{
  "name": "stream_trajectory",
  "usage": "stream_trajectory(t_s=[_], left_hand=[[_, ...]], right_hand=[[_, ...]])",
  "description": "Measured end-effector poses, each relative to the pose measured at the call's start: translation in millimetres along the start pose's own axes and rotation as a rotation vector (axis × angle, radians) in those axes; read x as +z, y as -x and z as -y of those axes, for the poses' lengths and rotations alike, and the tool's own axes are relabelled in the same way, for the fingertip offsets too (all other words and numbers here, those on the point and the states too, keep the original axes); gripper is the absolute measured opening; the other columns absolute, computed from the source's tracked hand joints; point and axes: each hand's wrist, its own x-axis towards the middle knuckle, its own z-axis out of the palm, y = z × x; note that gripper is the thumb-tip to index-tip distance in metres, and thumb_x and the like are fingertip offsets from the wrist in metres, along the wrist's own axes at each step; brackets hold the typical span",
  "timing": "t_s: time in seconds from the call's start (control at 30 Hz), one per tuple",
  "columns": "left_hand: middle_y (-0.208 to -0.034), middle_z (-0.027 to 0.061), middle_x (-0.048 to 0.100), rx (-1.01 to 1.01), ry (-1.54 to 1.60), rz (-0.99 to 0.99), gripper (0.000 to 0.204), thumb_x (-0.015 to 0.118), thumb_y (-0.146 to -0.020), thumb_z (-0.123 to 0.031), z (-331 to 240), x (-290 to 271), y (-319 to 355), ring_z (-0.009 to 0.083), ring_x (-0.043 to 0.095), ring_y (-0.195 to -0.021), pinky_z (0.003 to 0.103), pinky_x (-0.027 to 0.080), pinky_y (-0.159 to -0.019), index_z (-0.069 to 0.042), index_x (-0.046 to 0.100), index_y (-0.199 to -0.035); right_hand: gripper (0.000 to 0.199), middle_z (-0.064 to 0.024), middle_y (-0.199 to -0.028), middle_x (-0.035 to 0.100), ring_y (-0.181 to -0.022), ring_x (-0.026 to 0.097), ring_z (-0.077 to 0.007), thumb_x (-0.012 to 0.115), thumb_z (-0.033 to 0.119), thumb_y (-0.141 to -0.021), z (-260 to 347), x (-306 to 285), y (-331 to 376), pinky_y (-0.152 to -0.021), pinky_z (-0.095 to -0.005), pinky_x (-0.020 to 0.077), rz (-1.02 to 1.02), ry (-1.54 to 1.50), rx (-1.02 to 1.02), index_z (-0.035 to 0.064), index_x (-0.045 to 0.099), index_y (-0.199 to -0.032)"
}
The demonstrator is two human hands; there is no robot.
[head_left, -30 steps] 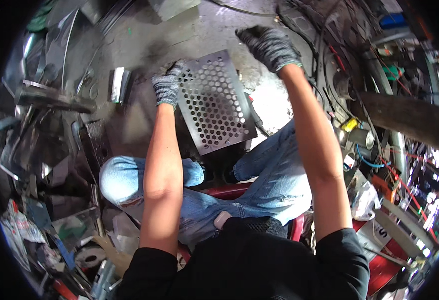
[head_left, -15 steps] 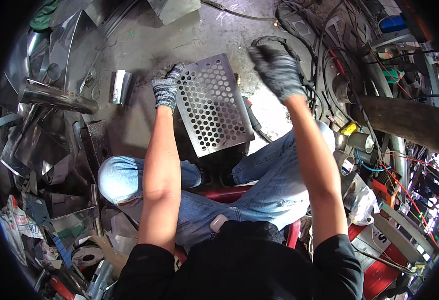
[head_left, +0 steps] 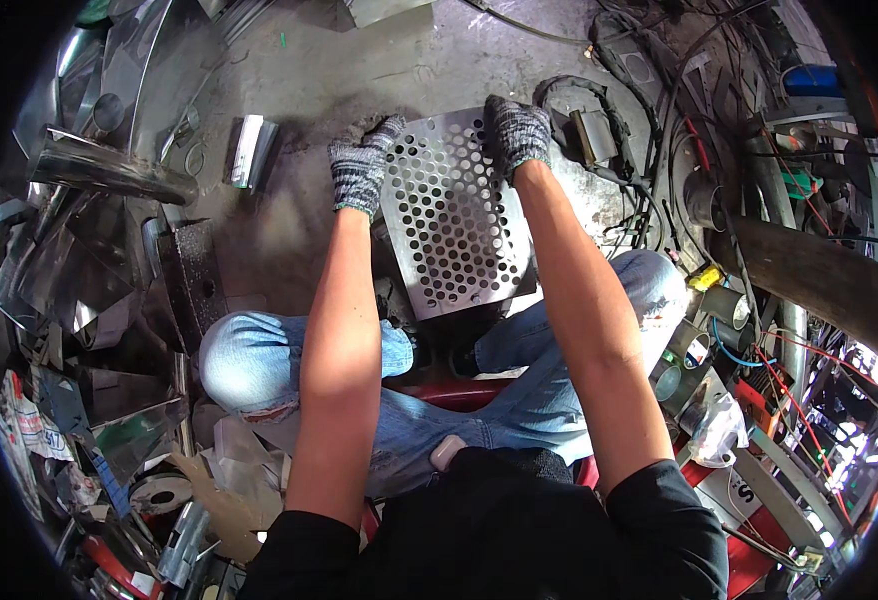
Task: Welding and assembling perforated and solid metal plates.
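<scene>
A perforated metal plate (head_left: 454, 215) with rows of round holes is in front of me, between my knees. My left hand (head_left: 364, 165), in a grey knitted glove, is closed on the plate's upper left edge. On the far right corner, my right hand (head_left: 519, 138) is wrapped round the edge in a matching glove. The fingers of both hands are partly hidden beyond the plate's sides. What supports the plate from below cannot be seen clearly.
Metal offcuts and a shiny tube (head_left: 114, 172) are heaped at the left. A small bent metal piece (head_left: 249, 150) lies on the floor. Dark cables (head_left: 624, 120) and a metal block (head_left: 595, 137) are on the right, near a large pipe (head_left: 809, 270).
My right hand has come left from above the cables and taken hold of the plate's right edge. The plate sits straighter and farther right in view; my left hand still holds it.
</scene>
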Motion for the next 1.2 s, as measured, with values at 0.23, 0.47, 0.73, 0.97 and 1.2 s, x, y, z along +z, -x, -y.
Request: stream_trajectory(t_s=[0.23, 0.47, 0.73, 0.97, 1.2], left_hand=[[-0.097, 0.0065, 0.079, 0.007, 0.043, -0.026, 0.019, 0.082, -0.086, -0.013, -6.1, 3.7, -0.4, 0.0138, 0.07, -0.084, 0.03, 0.054, -0.083, -0.001, 0.078, -0.1], [-0.104, 0.0047, 0.078, 0.076, -0.025, -0.002, 0.019, 0.08, -0.087, -0.009, -8.5, 2.1, -0.6, 0.0139, 0.07, -0.091, 0.03, 0.054, -0.087, -0.002, 0.078, -0.104], [-0.106, 0.0049, 0.077, 0.023, -0.008, -0.02, 0.022, 0.079, -0.087, -0.009, -7.0, -7.9, 3.7, 0.0151, 0.071, -0.093, 0.031, 0.054, -0.089, -0.001, 0.077, -0.107], [-0.106, 0.0055, 0.077, -0.02, 0.06, -0.004, 0.023, 0.079, -0.087, -0.009, -10.0, 3.0, 2.3, 0.015, 0.07, -0.092, 0.032, 0.054, -0.089, -0.001, 0.077, -0.108], [-0.105, 0.0052, 0.078, -0.024, 0.066, 0.008, 0.021, 0.078, -0.088, -0.01, -6.7, -3.0, 5.7, 0.0151, 0.07, -0.09, 0.031, 0.054, -0.086, -0.002, 0.077, -0.107]], right_hand=[[0.023, -0.0225, -0.1, 0.073, -0.095, 0.072, -0.0386, 0.052, 0.018, -0.094, 1.5, -1.0, -3.3, -0.082, -0.0485, 0.0547, 0.069, -0.35, 0.319, 0.0051, 0.069, -0.1], [0.038, -0.0265, -0.096, 0.072, -0.094, 0.07, -0.0411, 0.056, 0.033, -0.089, -6.3, 19.7, -14.5, -0.087, -0.0473, 0.0523, -0.056, -0.343, 0.352, -0.001, 0.072, -0.094], [0.057, -0.0302, -0.093, 0.071, -0.096, 0.068, -0.0438, 0.056, 0.047, -0.087, 14.4, 7.2, -6.7, -0.092, -0.0474, 0.0494, 0.022, -0.606, 0.532, -0.0068, 0.074, -0.088], [0.038, -0.027, -0.097, 0.072, -0.094, 0.07, -0.0424, 0.053, 0.032, -0.091, -0.9, 13.3, -11.7, -0.088, -0.0494, 0.0517, -0.009, -0.304, 0.309, -0.0004, 0.072, -0.094], [0.035, -0.0246, -0.094, 0.073, -0.091, 0.072, -0.0388, 0.047, 0.026, -0.096, 10.6, 9.1, -10.0, -0.083, -0.0464, 0.0546, 0.065, -0.457, 0.523, 0.0022, 0.072, -0.093]])
